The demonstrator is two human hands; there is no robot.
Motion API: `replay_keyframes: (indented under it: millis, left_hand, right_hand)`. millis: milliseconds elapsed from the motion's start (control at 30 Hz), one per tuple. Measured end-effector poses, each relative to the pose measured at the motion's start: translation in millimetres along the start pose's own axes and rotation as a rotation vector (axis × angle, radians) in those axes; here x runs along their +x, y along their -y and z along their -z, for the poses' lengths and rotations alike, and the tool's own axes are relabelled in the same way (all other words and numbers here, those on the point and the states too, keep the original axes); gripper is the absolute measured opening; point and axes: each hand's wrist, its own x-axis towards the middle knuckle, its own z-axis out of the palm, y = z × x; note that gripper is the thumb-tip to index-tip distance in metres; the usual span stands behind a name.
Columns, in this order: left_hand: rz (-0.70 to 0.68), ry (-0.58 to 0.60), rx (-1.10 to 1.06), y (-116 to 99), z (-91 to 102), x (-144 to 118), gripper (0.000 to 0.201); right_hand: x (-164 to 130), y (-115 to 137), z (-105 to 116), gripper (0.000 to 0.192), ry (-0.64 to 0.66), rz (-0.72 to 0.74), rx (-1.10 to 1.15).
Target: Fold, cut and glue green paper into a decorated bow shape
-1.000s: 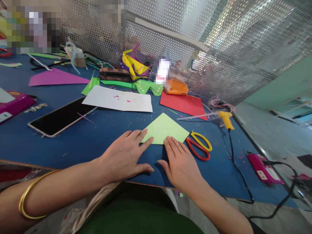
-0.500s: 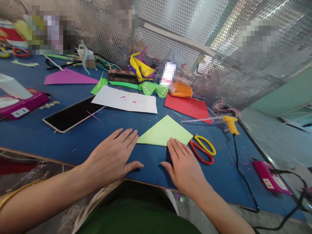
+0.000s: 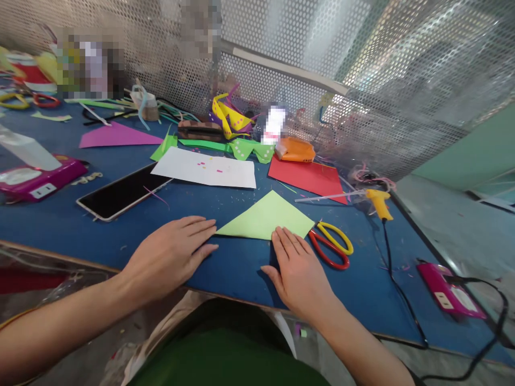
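Note:
A light green sheet of paper (image 3: pixel 267 214), folded into a triangle, lies flat on the blue table (image 3: pixel 237 268) in front of me. My right hand (image 3: pixel 300 268) rests with its fingertips on the paper's lower edge, thumb held apart. At the paper's left tip is my left hand (image 3: pixel 173 254), fingers stretched out and holding nothing; whether it touches the tip I cannot tell. Scissors with one red and one yellow handle loop (image 3: pixel 336 238) lie just right of the paper, their blades mostly hidden under it.
Beyond the paper lie a white sheet (image 3: pixel 205 167) with small scraps, green paper glasses (image 3: pixel 252 150), red paper (image 3: pixel 308 177) and a phone (image 3: pixel 120 193). On the right are a yellow glue gun (image 3: pixel 379 202), its black cord and a magenta power strip (image 3: pixel 450 289). Perforated metal screening (image 3: pixel 281 69) stands behind.
My left hand has slid left along the fold to the paper's left tip, its thumb drawn closer to the fingers. My right hand stays on the lower edge. The view has shifted slightly.

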Motion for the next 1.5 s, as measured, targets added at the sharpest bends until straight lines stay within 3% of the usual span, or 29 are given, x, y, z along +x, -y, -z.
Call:
replay_keyframes:
  millis: [133, 300, 400, 500, 567, 633, 700, 767, 800, 900, 1000, 1167, 1367, 1500]
  left_hand:
    - [0.252, -0.051, -0.160, -3, 6.8, 20, 0.039]
    - [0.341, 0.073, -0.274, -8, 6.1, 42, 0.021]
    - [0.380, 0.092, -0.340, -9, 6.8, 45, 0.015]
    - [0.423, 0.084, -0.406, -11, 11.1, 44, 0.014]
    - [0.427, 0.050, -0.446, -13, 14.8, 44, 0.015]
    - [0.411, -0.006, -0.488, -15, 18.3, 45, 0.014]
    - [0.391, -0.076, -0.540, -17, 21.3, 47, 0.013]
    - [0.385, -0.159, -0.601, -18, 24.2, 49, 0.014]
    - [0.385, -0.201, -0.636, -18, 25.9, 51, 0.016]
    - [0.436, -0.279, -0.792, -16, 32.6, 61, 0.027]
    - [0.543, -0.281, -1.006, -11, 40.6, 78, 0.033]
    - [0.463, 0.051, -1.090, -2, 49.0, 114, 0.027]
    - [0.414, 0.275, -1.175, 2, 33.3, 133, 0.019]
    - [0.416, 0.313, -1.314, -1, 12.5, 132, 0.014]
  right_hand:
    - [0, -1, -2, 0.062, -0.031, -0.012, 0.043]
    - [-2, -2, -3, 0.057, -0.077, -0.006, 0.086]
    - [-2, -6, -2, 0.054, -0.191, -0.011, 0.112]
    - [2, -14, 5, 0.058, -0.382, -0.155, 0.127]
    - [8, -22, 12, 0.063, -0.422, -0.284, 0.140]
    - [17, -31, 19, 0.061, -0.340, -0.389, 0.198]
    - [26, -39, 24, 0.045, -0.184, -0.446, 0.311]
    - [33, -46, 27, 0.021, -0.088, -0.434, 0.414]
    - [36, -49, 28, 0.015, -0.100, -0.402, 0.442]
    - [41, -55, 32, 0.020, -0.309, -0.271, 0.465]
    - [49, -60, 42, 0.021, -0.477, -0.193, 0.423]
    - [66, -73, 51, 0.028, -0.602, -0.142, 0.395]
    - [70, -96, 27, 0.029, -0.679, -0.123, 0.596]
    - [68, -102, 15, 0.027, -0.651, -0.138, 0.702]
